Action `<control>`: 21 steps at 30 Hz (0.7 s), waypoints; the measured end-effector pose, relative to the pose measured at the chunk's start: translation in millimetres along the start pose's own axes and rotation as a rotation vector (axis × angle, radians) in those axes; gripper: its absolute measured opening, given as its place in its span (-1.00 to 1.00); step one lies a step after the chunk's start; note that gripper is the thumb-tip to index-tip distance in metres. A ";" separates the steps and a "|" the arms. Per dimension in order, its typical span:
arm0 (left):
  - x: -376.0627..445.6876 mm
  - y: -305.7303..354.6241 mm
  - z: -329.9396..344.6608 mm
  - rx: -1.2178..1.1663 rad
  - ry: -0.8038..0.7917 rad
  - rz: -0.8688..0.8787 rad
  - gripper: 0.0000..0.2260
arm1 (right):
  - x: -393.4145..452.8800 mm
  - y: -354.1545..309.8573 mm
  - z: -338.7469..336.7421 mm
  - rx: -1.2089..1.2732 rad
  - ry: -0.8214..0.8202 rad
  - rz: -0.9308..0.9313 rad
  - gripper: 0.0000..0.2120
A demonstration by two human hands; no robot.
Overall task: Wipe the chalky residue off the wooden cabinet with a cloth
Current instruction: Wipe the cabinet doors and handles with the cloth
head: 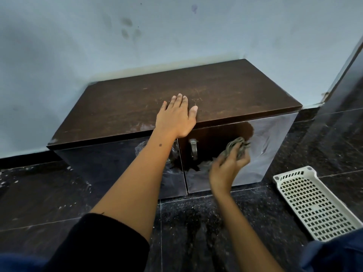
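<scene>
Cabinet (225, 91) front: right hand (225, 169) presses cloth (235, 147); left hand (175, 116) flat on top edge.

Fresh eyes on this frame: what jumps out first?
The low dark brown wooden cabinet against the pale blue wall, with the left hand resting flat, fingers straight, on its top near the front edge. Below, the right hand grips a crumpled grey-green cloth against the right door, beside the metal handle. A white perforated plastic tray lies on the black floor at right.
</scene>
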State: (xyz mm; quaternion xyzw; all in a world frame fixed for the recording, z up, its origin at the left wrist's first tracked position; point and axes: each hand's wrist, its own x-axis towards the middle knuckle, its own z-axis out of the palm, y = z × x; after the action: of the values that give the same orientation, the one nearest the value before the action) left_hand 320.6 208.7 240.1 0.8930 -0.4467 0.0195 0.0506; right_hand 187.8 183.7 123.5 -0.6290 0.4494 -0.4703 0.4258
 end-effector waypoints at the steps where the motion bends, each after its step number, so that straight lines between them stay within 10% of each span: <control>1: 0.0 3.0 0.4 -0.002 -0.003 -0.023 -0.45 | 6.6 -5.9 0.1 0.006 0.036 -0.058 -0.44; 10: 19.3 37.2 0.5 -0.026 -0.019 0.021 -0.47 | -31.8 27.1 12.5 -0.275 -0.196 -0.487 -0.40; 16: 17.1 35.5 3.0 -0.012 -0.004 0.018 -0.47 | 2.2 11.9 -0.7 -0.149 -0.011 -0.333 -0.45; 21: 18.0 36.1 3.9 -0.019 0.004 0.009 -0.47 | 19.0 -14.7 3.6 -0.123 0.072 -0.594 -0.59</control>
State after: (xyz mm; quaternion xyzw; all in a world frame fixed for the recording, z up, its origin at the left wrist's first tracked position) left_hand 302.5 172.5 240.3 0.8903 -0.4510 0.0170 0.0599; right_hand 196.7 169.2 140.9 -0.7402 0.2884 -0.5682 0.2146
